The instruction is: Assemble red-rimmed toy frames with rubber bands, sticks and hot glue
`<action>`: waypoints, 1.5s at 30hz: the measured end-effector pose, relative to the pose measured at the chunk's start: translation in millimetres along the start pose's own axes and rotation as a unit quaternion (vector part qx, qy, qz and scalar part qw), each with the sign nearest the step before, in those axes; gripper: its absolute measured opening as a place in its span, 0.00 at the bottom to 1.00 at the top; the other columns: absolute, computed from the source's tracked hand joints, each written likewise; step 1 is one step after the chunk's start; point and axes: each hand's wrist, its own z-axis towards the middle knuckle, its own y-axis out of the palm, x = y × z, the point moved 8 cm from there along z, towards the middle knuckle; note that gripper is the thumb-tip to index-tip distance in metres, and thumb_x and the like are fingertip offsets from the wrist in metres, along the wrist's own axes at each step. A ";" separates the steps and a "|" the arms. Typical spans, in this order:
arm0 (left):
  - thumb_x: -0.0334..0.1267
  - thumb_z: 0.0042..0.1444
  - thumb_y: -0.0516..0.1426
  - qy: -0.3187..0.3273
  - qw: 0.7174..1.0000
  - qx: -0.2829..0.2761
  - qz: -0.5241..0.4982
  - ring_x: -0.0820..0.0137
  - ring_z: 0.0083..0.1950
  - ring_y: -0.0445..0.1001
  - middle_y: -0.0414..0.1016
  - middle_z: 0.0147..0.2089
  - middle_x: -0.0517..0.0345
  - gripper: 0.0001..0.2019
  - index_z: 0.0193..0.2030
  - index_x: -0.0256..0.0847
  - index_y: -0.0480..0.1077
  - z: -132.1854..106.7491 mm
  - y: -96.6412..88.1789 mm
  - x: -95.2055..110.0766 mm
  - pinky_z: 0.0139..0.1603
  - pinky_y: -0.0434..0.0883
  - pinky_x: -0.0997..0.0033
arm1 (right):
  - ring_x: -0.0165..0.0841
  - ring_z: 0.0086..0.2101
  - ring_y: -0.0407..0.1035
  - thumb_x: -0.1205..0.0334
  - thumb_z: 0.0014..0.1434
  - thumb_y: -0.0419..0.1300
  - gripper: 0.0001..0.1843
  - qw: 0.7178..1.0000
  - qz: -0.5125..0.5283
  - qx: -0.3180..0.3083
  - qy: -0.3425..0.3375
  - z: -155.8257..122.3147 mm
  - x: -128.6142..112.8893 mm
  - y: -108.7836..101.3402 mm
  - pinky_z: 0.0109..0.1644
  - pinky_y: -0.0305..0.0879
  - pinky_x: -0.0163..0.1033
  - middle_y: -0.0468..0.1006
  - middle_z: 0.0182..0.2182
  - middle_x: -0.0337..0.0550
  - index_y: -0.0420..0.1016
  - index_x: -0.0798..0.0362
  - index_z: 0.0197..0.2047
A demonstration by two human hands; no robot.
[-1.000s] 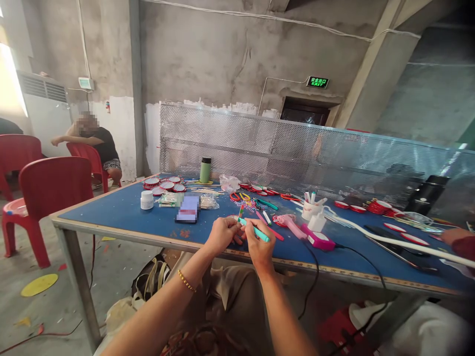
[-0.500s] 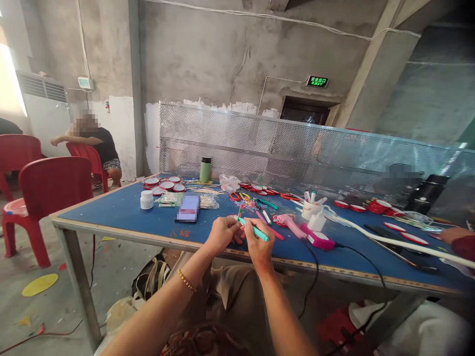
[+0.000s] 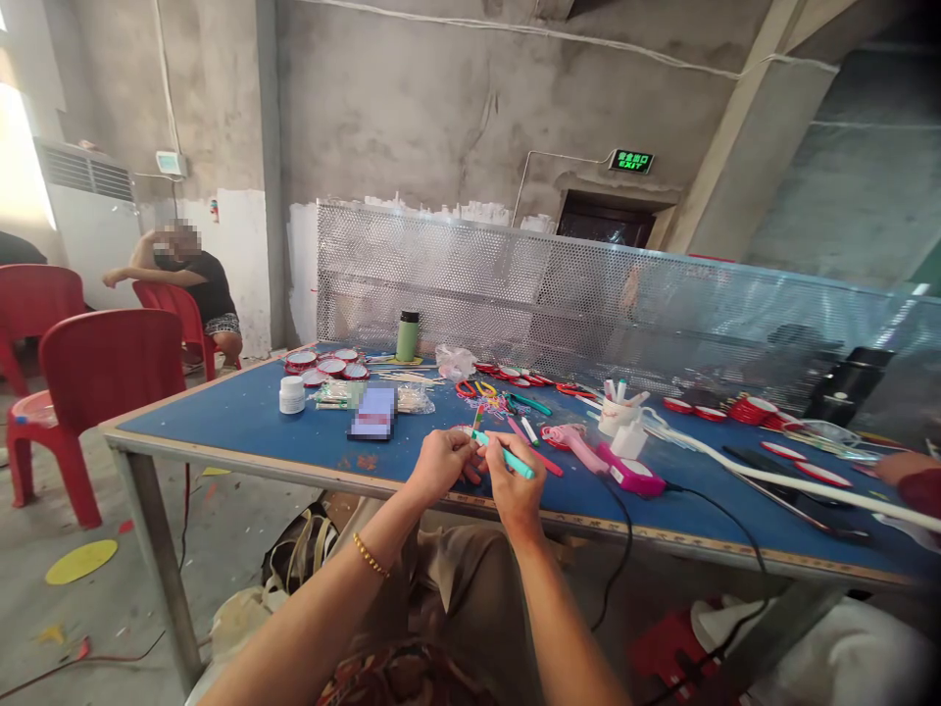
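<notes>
My right hand point(image 3: 517, 485) grips a turquoise marker pen point(image 3: 519, 464), its tip end pointing to the left. Close beside it, my left hand point(image 3: 446, 463) is closed in a pinch on a thin stick point(image 3: 479, 416) with red and green colouring, which rises above the fingers. The pen's front end meets the stick near my left fingertips; whether they touch I cannot tell. Both hands are just over the table's near edge. Just beyond them lie a pink marker point(image 3: 545, 463) and a white marker with a green end point(image 3: 529, 429).
On the blue table point(image 3: 221, 417) are a phone point(image 3: 372, 414), a white bottle point(image 3: 292, 395), small red-rimmed drums point(image 3: 330, 367), pliers point(image 3: 529, 404), a pink glue gun point(image 3: 580, 451) and a cup of markers point(image 3: 614, 417). A black cable point(image 3: 624, 559) hangs over the front edge. Another person's hand point(image 3: 901, 468) is at far right.
My hands, the pen and the stick keep almost the same place. In the background, the seated person has raised an arm to the head.
</notes>
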 end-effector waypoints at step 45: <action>0.40 0.57 0.54 -0.008 1.000 0.002 -0.002 0.72 0.22 0.77 0.77 0.24 0.55 0.13 0.26 0.35 0.70 -0.8 0.0 1.3 0.20 0.65 0.81 | 0.30 0.20 0.69 0.58 0.62 0.57 0.10 0.999 0.007 0.028 0.016 -2.4 -6.2 -5.1 0.25 0.68 0.34 0.75 0.22 0.37 0.75 0.53 0.33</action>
